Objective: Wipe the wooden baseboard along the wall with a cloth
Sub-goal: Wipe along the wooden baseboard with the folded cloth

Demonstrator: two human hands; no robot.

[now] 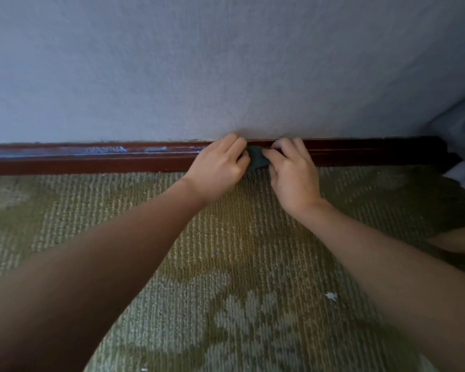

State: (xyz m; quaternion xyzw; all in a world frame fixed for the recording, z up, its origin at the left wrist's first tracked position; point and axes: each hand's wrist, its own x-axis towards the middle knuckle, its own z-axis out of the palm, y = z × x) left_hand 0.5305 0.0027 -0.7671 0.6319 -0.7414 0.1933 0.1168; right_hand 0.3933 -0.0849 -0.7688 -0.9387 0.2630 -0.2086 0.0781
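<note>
Wooden baseboard (91, 160) runs left-right; fingers (232, 143) of left hand (218, 169) and right hand (293, 175) pinch cloth (257, 158) there.

Head view looks forward and down, close on the baseboard (91, 162) (one view only).

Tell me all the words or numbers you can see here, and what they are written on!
There are none: no word, label, number or sign can be read in this picture.
The pale blue streaks on the baseboard are smears, not letters.
The cloth between the left hand and the right hand shows no tag.
The carpet has only a leafy pattern, and the wall is plain.
</note>
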